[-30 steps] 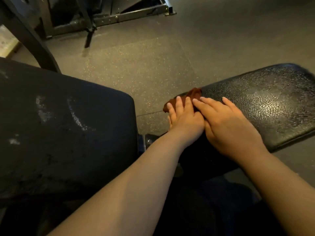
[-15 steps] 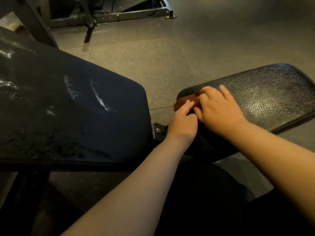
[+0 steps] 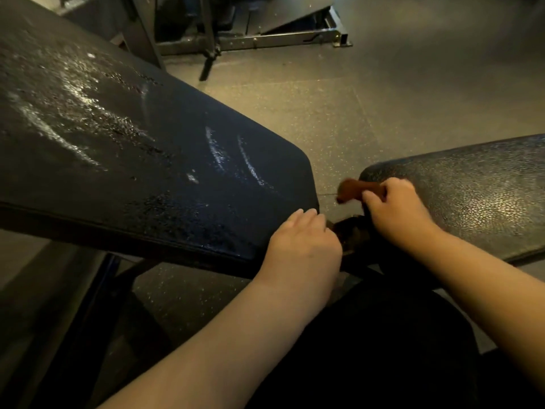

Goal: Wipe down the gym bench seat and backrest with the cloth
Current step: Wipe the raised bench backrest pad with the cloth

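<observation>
At the seat [image 3: 472, 196] end nearest the backrest [image 3: 132, 143], gripped the cloth [image 3: 352, 190] bunched in the right hand [image 3: 398, 214], fingers curled round it, a blurred tail poking past the seat's edge. A second earlier, pressed it flat there under both palms. Since then, moved the left hand [image 3: 303, 240] off it, across from the seat to the backrest's corner, fingers loosely bent, holding nothing. Probably finished with the seat; likely about to carry the cloth over to the streaked backrest.
</observation>
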### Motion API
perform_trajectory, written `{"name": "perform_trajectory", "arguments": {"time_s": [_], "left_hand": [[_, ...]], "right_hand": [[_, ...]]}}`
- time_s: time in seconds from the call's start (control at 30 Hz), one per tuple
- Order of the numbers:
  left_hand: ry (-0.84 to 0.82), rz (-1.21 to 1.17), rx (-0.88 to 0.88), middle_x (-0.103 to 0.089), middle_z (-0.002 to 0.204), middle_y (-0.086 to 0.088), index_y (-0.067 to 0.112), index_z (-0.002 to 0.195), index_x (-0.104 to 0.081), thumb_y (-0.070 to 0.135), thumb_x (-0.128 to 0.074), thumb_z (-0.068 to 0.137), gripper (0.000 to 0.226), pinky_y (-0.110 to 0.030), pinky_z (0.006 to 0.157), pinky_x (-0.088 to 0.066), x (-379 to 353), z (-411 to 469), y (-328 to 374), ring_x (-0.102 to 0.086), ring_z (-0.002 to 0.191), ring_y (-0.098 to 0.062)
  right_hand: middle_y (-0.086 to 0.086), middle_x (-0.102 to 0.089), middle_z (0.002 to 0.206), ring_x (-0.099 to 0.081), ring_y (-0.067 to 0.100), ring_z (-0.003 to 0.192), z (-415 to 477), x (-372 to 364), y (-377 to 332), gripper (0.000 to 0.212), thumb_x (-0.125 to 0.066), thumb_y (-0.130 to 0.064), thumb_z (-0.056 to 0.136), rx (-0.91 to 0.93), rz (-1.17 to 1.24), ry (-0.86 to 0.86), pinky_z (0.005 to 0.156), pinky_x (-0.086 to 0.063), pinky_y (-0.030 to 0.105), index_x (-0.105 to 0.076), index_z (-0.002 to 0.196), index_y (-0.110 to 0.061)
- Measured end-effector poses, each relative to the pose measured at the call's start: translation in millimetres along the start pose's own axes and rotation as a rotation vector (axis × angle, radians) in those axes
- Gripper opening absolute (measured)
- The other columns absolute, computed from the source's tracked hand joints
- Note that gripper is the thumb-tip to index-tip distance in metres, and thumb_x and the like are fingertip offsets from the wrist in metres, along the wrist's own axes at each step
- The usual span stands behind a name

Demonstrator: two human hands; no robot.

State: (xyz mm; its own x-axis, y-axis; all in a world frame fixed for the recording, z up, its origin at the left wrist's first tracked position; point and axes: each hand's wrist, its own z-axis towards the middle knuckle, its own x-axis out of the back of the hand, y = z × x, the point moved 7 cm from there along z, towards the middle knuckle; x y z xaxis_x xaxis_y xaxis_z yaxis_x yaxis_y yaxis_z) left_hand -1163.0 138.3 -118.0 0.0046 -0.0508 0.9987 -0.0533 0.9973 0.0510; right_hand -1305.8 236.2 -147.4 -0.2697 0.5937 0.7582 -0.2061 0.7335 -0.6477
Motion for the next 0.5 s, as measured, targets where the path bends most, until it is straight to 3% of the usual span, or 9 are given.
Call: {"name": "perform_trajectory", "arguments": {"time_s": [0.07,0.13,0.17,0.23,0.3,0.4,0.5], "left_hand": [[0.05,-0.029,-0.029,-0.054,0.143,-0.016,0.003,0.134,-0.06,0.011,-0.045,0.094,0.043,-0.038,0.121,-0.023,8,-10,-7,-0.043,0.14,-0.03],[0.059,-0.039,-0.042,-0.072,0.107,-0.012,0.009,0.101,-0.078,0.017,-0.059,0.078,0.031,-0.036,0.107,-0.044,14,-22,-17,-0.067,0.109,-0.03],[0.061,-0.004,-0.038,-0.074,0.103,-0.01,0.012,0.097,-0.079,0.021,-0.067,0.073,0.028,-0.034,0.107,-0.042,15,-26,-22,-0.068,0.106,-0.028],[-0.032,0.049,-0.074,-0.067,0.126,-0.008,0.017,0.117,-0.073,0.028,-0.069,0.082,0.036,-0.035,0.119,-0.021,10,-34,-24,-0.055,0.128,-0.025],[0.014,0.076,-0.084,-0.056,0.141,-0.003,0.021,0.131,-0.064,0.03,-0.058,0.092,0.04,-0.036,0.125,-0.009,10,-36,-25,-0.039,0.141,-0.021],[0.09,0.024,-0.045,-0.068,0.121,-0.002,0.018,0.113,-0.074,0.021,-0.072,0.083,0.03,-0.036,0.117,-0.03,21,-36,-29,-0.058,0.124,-0.02],[0.193,-0.001,0.0,-0.073,0.117,-0.006,0.011,0.105,-0.077,0.014,-0.084,0.072,0.035,-0.035,0.108,-0.037,29,-41,-49,-0.066,0.114,-0.021]], "right_hand": [[0.005,-0.065,0.092,-0.059,0.019,0.08,-17,-22,-39,0.016,-0.053,-0.026,0.102,-0.12,0.388,-0.144,0.065,-0.043,0.031,-0.064,0.097,-0.016],[0.002,-0.065,0.109,-0.061,0.016,0.099,-35,-47,-79,0.014,-0.053,-0.021,0.103,-0.01,0.462,-0.275,0.086,-0.049,0.03,-0.061,0.114,-0.022],[0.001,-0.058,0.126,-0.057,0.015,0.115,-45,-60,-91,0.028,-0.051,-0.021,0.104,0.065,0.44,-0.322,0.101,-0.044,0.03,-0.056,0.132,-0.026],[-0.002,-0.038,0.148,-0.041,0.014,0.136,-55,-72,-95,0.046,-0.045,-0.024,0.106,0.139,0.399,-0.324,0.114,-0.025,0.025,-0.039,0.151,-0.031],[-0.001,-0.031,0.157,-0.035,0.016,0.143,-48,-73,-92,0.047,-0.042,-0.026,0.107,0.147,0.394,-0.306,0.122,-0.02,0.031,-0.035,0.154,-0.026],[0.004,-0.029,0.16,-0.029,0.019,0.147,-25,-71,-90,0.046,-0.038,-0.025,0.108,0.158,0.289,-0.25,0.124,-0.021,0.036,-0.037,0.154,-0.016],[0.008,-0.047,0.142,-0.046,0.021,0.131,-20,-70,-93,0.034,-0.04,-0.028,0.107,0.177,0.229,-0.179,0.114,-0.035,0.038,-0.053,0.135,-0.014]]}}
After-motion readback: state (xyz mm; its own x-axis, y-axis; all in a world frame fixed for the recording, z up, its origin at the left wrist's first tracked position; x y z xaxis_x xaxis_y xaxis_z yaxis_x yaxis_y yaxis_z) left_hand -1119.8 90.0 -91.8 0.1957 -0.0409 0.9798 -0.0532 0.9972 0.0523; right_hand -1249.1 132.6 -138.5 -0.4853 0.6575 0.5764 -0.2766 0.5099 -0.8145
